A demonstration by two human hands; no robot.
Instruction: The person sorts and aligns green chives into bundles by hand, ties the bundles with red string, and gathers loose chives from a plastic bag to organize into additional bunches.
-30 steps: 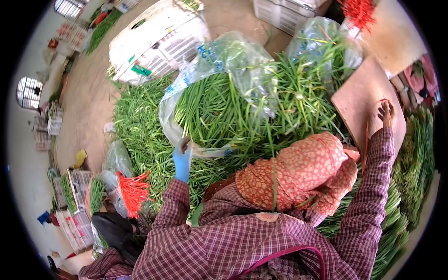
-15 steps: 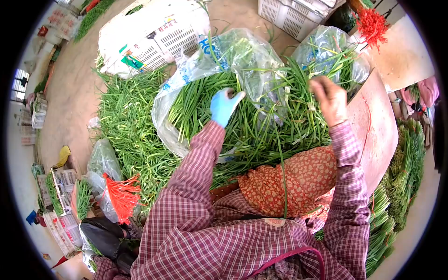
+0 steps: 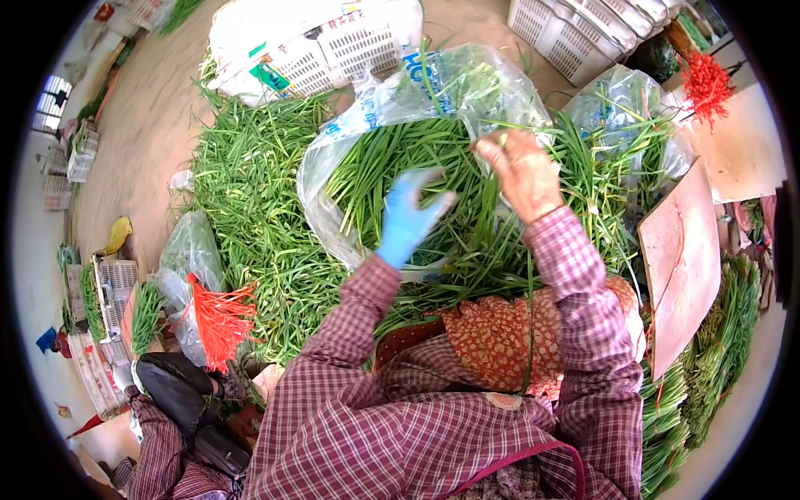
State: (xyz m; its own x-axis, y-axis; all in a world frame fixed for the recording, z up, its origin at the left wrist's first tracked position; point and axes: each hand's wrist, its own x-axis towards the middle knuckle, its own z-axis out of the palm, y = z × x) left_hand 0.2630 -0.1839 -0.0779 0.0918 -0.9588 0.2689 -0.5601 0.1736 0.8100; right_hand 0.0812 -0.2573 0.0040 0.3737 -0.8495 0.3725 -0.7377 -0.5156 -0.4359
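My left hand (image 3: 408, 218), in a blue glove, hovers over the green stalks (image 3: 375, 162) inside an open clear plastic bag (image 3: 321, 175). Its thumb and fingers are apart, and nothing shows between them. My bare right hand (image 3: 523, 175) is at the bag's right side, over the loose greens, with its thumb and fingers brought together. A few thin green blades show at its fingertips. Beneath my forearms lies a red patterned cloth (image 3: 492, 337) over my lap.
White crates (image 3: 367, 46) stand beyond the bag, with more crates (image 3: 567, 33) at the upper right. A pink board (image 3: 683, 267) leans at the right near bundled greens (image 3: 725, 350). Red ties (image 3: 218, 321) hang at the left, near a co-worker's dark-clad leg (image 3: 175, 387).
My right hand has moved left from the board to the bag, its fingers now closed on thin greens. My left hand rose from the bag's near edge and now spreads over its contents.
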